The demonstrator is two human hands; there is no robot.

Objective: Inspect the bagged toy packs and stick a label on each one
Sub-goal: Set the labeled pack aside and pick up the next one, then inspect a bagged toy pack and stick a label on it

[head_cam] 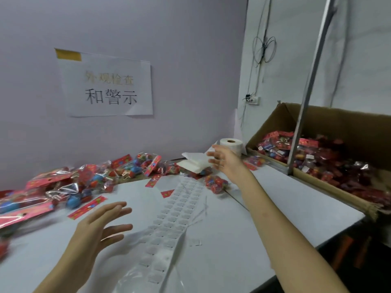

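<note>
paper sign (108,87) on wall (190,60) — top line, pale yellow: 外观检查 | bottom line, black: 和警示 | label strip (177,210) and toy packs (135,163): print too blurry to read

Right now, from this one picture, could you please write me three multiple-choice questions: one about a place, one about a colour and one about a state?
1. Where does the cardboard box stand?
A) at the right side of the table
B) on the floor
C) at the far left

2. What colour are the header cards of the toy packs?
A) green
B) red
C) black

3. How is the left hand?
A) gripping a pack
B) curled into a fist
C) open, holding nothing

Answers:
1 A: the box sits along the table's right edge.
2 B: the cards on the packs show red.
3 C: its fingers are spread above the table.
</note>
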